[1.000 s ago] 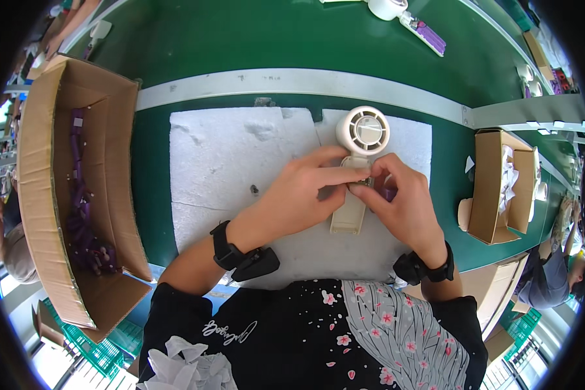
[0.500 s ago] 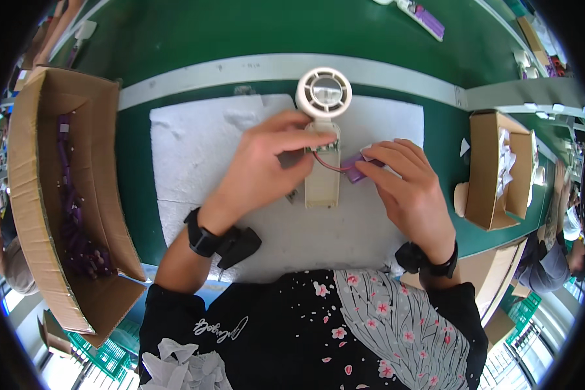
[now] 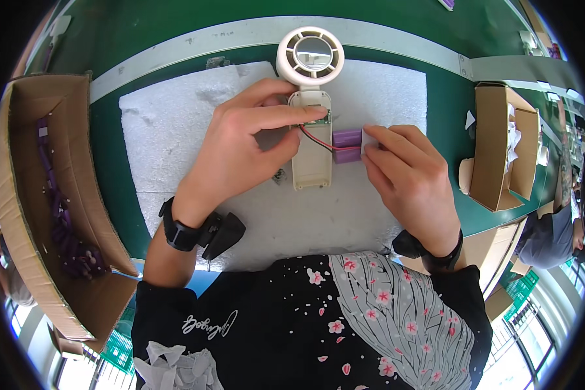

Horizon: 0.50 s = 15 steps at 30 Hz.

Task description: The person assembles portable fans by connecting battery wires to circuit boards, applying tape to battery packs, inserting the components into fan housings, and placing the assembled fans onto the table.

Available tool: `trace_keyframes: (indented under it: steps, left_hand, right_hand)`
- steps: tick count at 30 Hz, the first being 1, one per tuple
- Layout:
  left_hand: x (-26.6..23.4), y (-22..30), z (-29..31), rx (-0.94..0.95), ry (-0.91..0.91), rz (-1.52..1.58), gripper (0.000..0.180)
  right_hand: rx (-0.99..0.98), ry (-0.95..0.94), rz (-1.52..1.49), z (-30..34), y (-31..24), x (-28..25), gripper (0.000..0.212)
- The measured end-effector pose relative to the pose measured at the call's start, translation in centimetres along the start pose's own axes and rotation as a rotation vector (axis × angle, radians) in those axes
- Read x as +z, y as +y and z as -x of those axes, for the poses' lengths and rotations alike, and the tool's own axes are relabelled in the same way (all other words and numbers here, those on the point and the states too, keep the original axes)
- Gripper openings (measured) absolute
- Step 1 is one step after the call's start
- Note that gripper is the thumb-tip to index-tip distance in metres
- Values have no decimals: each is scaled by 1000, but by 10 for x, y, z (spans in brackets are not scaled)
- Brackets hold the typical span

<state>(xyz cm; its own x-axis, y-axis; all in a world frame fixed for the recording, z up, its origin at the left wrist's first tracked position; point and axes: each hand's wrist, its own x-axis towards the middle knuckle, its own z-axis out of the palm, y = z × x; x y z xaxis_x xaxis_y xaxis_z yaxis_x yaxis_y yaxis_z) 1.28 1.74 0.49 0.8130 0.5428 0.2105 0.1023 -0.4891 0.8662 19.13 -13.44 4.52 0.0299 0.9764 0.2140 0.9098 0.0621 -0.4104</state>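
A cream handheld fan [image 3: 312, 166] lies with its handle open toward me on a white foam sheet [image 3: 169, 130], its round head pointing away. My left hand [image 3: 231, 140] is closed around the top of the handle, thumb at its left edge, index finger across the green circuit board [image 3: 327, 118]. Red and black wires [image 3: 320, 141] run from the board to a purple battery pack [image 3: 346, 156] just right of the handle. My right hand [image 3: 413, 172] pinches the pack's right end, where a pale strip [image 3: 368, 138] shows under the fingertips.
A long cardboard box [image 3: 10, 195] with several purple battery packs [image 3: 71, 247] stands at left. At right a smaller cardboard box [image 3: 489, 149] contains white paper scraps [image 3: 512, 140]. A metal rail [image 3: 383, 39] crosses the green table behind the foam. Crumpled white paper [image 3: 175, 367] is at lower left.
The battery pack has gone from tilted to nearly level, with both its cells now showing beside the handle. The fan, both hands and surroundings have shifted in the picture, the fan up and left.
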Motion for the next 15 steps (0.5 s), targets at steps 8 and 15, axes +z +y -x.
trace_keyframes:
  steps: [8, 15]
  left_hand:
    - [-3, 6, 2, -147, -65, 156, 39]
    - [0, 7, 2, -236, -66, 194, 39]
  right_hand:
    - [-5, -6, 53, -1, -1, -1, 12]
    - [13, -42, 0, -3, 6, -4, 10]
